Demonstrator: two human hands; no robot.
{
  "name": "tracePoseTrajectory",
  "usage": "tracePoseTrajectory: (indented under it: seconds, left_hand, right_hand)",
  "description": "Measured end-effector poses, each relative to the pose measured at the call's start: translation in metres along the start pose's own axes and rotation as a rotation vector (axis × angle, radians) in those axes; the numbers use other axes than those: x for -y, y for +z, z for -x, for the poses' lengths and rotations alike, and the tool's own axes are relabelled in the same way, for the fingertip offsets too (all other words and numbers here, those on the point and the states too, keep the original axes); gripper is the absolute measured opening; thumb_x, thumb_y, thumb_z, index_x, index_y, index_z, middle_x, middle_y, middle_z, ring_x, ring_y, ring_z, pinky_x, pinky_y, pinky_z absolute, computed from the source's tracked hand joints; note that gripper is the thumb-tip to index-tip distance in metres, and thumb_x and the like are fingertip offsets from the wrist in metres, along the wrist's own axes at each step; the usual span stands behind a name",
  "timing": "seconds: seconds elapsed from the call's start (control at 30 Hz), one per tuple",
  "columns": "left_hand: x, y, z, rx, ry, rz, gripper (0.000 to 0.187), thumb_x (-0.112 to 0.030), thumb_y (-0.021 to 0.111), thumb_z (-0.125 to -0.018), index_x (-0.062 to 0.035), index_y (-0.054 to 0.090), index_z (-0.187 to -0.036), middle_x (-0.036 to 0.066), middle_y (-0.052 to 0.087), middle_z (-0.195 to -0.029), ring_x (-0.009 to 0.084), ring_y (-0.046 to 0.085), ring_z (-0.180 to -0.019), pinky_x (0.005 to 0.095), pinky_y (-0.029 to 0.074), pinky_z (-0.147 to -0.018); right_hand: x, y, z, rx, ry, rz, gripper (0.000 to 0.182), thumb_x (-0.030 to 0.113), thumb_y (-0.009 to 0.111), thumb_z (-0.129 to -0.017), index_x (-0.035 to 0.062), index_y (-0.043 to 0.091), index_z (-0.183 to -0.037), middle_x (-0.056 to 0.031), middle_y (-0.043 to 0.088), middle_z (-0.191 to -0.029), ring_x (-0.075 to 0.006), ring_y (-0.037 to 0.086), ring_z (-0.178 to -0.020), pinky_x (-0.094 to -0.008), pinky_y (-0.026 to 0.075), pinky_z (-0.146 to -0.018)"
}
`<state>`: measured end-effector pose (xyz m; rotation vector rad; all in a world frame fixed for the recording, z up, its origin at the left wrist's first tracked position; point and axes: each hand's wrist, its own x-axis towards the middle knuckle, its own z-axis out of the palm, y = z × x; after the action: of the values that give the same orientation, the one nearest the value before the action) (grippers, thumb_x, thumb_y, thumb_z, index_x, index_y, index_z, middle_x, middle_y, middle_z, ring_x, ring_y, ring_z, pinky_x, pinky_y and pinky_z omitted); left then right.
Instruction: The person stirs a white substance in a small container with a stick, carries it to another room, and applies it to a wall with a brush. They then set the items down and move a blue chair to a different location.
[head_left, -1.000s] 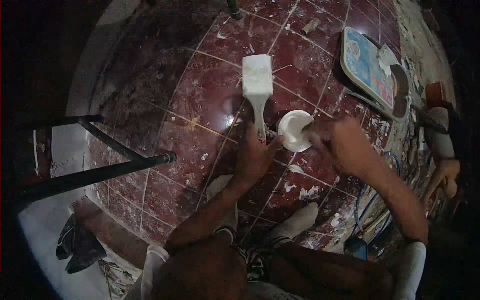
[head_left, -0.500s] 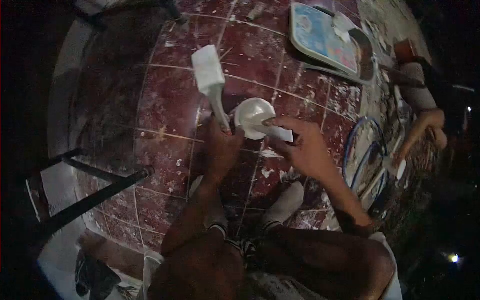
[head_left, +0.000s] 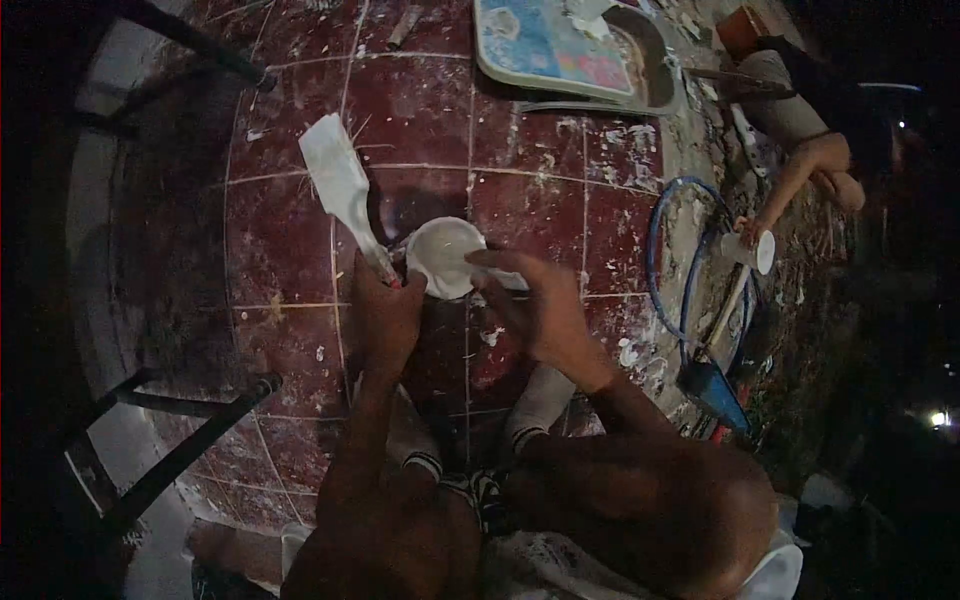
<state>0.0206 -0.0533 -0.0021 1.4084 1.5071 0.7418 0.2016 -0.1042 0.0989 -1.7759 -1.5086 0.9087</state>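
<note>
My left hand is closed round the handle of a paintbrush, its broad head coated white and pointing up and away to the left. Just right of that hand is a white cup with pale, wet-looking contents. My right hand is at the cup's right rim, its fingers bent round a white handle-like piece. Blur hides the exact grip and whether this piece belongs to the cup.
Paint-spattered red tiles spread beneath. Ahead lies a tray with a blue patterned panel. A blue hose coils at right. Beyond it, another person's hand touches a white cup-like object. Dark metal legs stand left.
The view has shifted, with the tray now farther up and left. My right fingers have shifted at the cup's rim, showing more of its inside. My left hand keeps hold of the paintbrush.
</note>
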Motion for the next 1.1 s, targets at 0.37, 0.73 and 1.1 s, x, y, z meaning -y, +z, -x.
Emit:
tracePoseTrajectory:
  seconds: [0.37,0.73,1.1]
  left_hand:
    - [-0.018,0.006,0.006,0.043,-0.038,-0.147,0.059,-0.021,0.072,-0.081,0.0111,0.045,-0.122,0.030,0.058,-0.110,0.0429,0.059,-0.105,0.0512,0.045,-0.093]
    - [-0.029,0.002,0.007,0.136,-0.208,-0.051,0.062,-0.021,0.074,-0.082,0.0105,0.045,-0.127,0.030,0.055,-0.118,0.0406,0.058,-0.109,0.0488,0.045,-0.095]
    - [-0.032,0.000,0.009,0.133,-0.168,-0.094,0.071,-0.025,0.074,-0.084,0.0082,0.040,-0.138,0.030,0.057,-0.121,0.0402,0.058,-0.116,0.0485,0.046,-0.098]
  right_hand:
    - [-0.019,0.005,0.009,-0.149,-0.027,-0.109,0.023,0.018,0.068,-0.093,0.0076,0.070,-0.113,-0.0147,0.072,-0.096,-0.0266,0.072,-0.077,-0.0356,0.058,-0.068]
    - [-0.029,0.005,0.011,-0.176,-0.147,0.144,0.020,0.016,0.069,-0.091,0.0088,0.070,-0.110,-0.0143,0.073,-0.097,-0.0272,0.072,-0.076,-0.0376,0.057,-0.064]
    - [-0.019,0.005,0.001,-0.091,0.018,0.080,0.019,0.015,0.069,-0.090,0.0062,0.070,-0.107,-0.0167,0.073,-0.101,-0.0287,0.073,-0.081,-0.0371,0.059,-0.068]
